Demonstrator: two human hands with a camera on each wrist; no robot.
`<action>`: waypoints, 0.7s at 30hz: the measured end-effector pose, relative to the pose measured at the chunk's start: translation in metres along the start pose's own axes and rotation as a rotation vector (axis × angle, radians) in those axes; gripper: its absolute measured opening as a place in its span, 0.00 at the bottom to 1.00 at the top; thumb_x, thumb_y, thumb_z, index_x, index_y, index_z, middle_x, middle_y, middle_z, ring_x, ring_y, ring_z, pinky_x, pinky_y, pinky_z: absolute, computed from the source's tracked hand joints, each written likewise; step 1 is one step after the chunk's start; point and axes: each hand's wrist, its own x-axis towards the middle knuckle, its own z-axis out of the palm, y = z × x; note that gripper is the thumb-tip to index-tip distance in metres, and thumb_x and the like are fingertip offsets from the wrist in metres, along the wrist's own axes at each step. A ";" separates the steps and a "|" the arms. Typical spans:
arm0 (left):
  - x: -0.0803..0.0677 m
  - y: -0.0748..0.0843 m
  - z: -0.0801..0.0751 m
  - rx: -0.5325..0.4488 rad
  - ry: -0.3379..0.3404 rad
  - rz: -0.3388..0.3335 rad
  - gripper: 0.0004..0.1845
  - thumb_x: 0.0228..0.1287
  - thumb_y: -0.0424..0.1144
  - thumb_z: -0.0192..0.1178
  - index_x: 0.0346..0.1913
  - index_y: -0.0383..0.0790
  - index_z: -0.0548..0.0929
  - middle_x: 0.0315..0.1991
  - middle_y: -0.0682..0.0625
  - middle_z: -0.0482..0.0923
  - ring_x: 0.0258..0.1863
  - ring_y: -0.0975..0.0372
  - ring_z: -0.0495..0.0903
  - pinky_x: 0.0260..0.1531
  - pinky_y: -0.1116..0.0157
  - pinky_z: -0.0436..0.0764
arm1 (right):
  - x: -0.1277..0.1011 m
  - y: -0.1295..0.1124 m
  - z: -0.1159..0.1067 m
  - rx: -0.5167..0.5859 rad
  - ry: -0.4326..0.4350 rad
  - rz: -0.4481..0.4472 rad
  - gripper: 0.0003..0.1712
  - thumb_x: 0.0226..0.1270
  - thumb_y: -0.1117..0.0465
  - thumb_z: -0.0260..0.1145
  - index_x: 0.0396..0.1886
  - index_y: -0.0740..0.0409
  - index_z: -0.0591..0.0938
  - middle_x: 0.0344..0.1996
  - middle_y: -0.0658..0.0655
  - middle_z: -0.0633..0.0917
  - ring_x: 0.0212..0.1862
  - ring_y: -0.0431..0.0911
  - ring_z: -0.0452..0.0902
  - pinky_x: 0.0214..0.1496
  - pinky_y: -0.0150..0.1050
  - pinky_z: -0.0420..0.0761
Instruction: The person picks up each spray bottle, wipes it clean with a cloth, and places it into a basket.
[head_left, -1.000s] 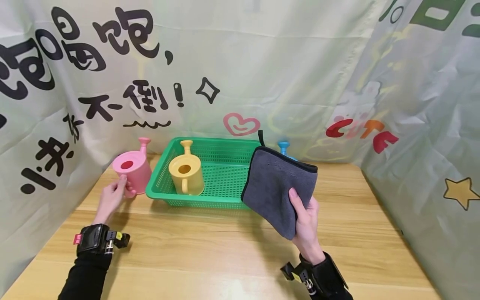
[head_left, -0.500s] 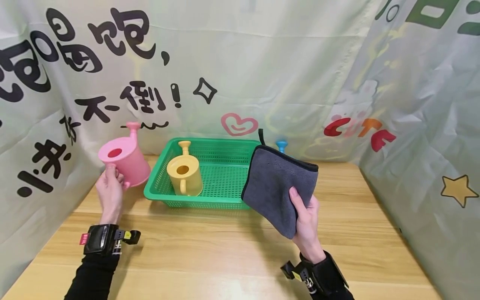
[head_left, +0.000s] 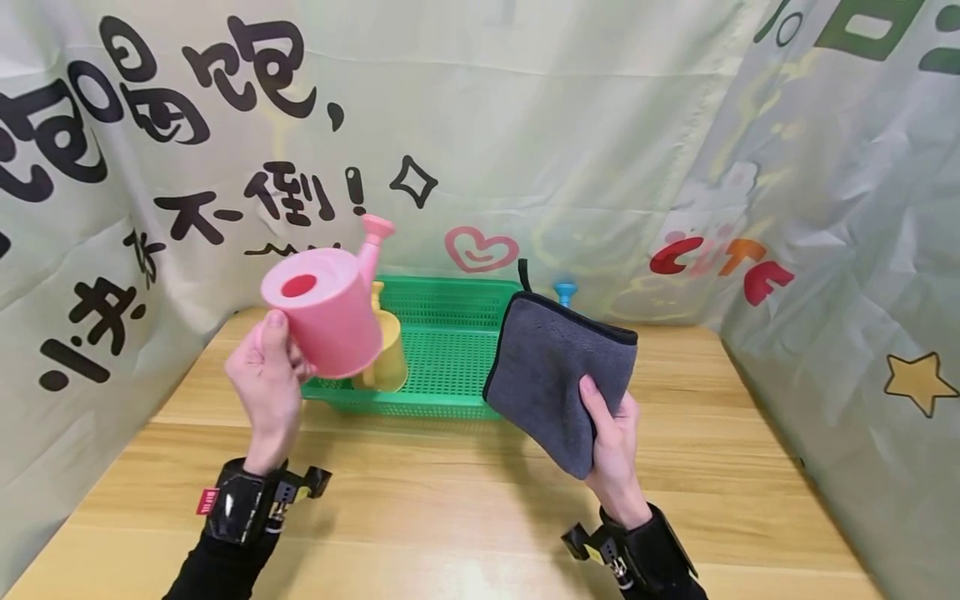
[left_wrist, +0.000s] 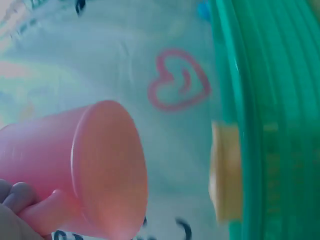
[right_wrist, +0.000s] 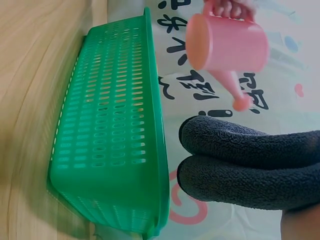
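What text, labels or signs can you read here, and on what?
"CUTE", red and orange letters, on the right backdrop curtain.
"不倒!", black characters, on the left backdrop curtain; its other large black characters are partly cut off or creased, not surely readable.
Large green marks at the top right are cut off, unreadable.
The red tag on the left wristband is too small to read.
The pink watering can, grey cloth and green basket show no text.

A smooth, matt pink plastic watering can (head_left: 326, 312) is held beside a folded grey cloth (head_left: 558, 375) of soft, fuzzy pile with a black stitched hem. Behind sit a perforated green plastic basket (head_left: 450, 350) and a yellow plastic can (head_left: 388, 362) on a pale wood-grain table (head_left: 450, 508) with slight sheen; creased printed fabric (head_left: 570, 142) hangs behind.
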 end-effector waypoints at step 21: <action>-0.076 -0.005 0.070 -0.123 -0.255 -0.075 0.23 0.74 0.35 0.50 0.16 0.42 0.66 0.10 0.59 0.60 0.09 0.66 0.56 0.09 0.64 0.53 | 0.001 0.017 0.006 -0.062 0.124 -0.274 0.15 0.75 0.71 0.54 0.48 0.57 0.86 0.41 0.48 0.89 0.40 0.37 0.86 0.42 0.31 0.85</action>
